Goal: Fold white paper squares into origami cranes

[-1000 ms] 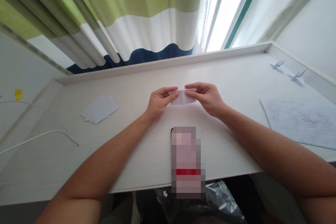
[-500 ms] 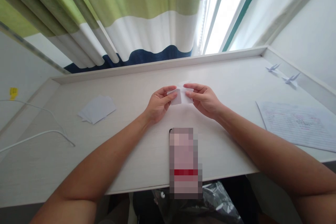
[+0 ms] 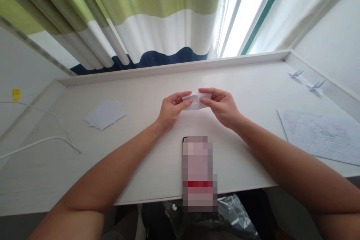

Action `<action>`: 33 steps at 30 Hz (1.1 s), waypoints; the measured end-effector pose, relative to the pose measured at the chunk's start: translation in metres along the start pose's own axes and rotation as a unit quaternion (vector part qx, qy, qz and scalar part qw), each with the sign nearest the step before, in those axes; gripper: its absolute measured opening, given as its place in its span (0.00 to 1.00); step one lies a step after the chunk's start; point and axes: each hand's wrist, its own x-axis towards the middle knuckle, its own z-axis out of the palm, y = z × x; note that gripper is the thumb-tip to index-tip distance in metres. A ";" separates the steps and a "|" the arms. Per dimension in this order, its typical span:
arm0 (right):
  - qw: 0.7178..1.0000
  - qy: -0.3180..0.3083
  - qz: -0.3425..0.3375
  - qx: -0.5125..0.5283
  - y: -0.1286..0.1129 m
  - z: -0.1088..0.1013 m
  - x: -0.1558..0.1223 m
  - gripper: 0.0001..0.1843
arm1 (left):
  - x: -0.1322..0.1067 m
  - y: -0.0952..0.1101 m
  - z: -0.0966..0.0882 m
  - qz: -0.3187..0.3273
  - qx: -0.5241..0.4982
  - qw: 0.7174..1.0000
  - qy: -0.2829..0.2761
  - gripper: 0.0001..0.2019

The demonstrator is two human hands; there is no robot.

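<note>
A small white piece of folded paper (image 3: 194, 105) is held just above the desk, between both hands. My left hand (image 3: 173, 108) pinches its left side with thumb and fingers. On the other side, my right hand (image 3: 221, 103) grips the paper the same way, thumb in front and index finger along the upper edge. The fingers hide part of the folds. Nearer the desk's front edge lies a phone (image 3: 197, 161), its screen blurred out by large pixels.
White paper sheets (image 3: 108, 115) lie fanned at the left, near a white cable (image 3: 64, 140) with a yellow tag (image 3: 16, 95). Two folded paper cranes (image 3: 296, 74) stand at the back right. Lined, written sheets (image 3: 320, 133) lie at the right. A raised rim (image 3: 174, 68) borders the desk.
The two paper panels, angled apart before, now look flatter and closer together. My thumbs have drawn slightly nearer each other. The whole view has shifted a little.
</note>
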 end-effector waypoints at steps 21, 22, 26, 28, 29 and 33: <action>0.968 0.007 -0.072 -0.239 0.005 -0.007 0.001 0.09 | 0.006 -0.005 -0.015 0.099 0.219 0.971 0.010 0.10; 0.968 0.013 -0.072 -0.242 0.005 -0.007 0.001 0.08 | 0.006 -0.006 -0.015 0.096 0.212 0.972 0.012 0.09; 0.969 0.031 -0.075 -0.235 0.006 -0.006 0.001 0.08 | 0.005 -0.006 -0.011 0.085 0.190 0.978 0.017 0.09; 0.970 0.037 -0.079 -0.228 0.007 -0.005 0.001 0.08 | 0.005 -0.005 -0.009 0.078 0.174 0.981 0.020 0.10; 0.971 0.038 -0.077 -0.224 0.007 -0.005 0.001 0.08 | 0.005 -0.005 -0.008 0.072 0.163 0.984 0.021 0.11; 0.984 0.036 -0.037 -0.170 0.006 -0.003 0.001 0.12 | 0.005 -0.004 -0.005 0.034 0.108 0.994 0.012 0.15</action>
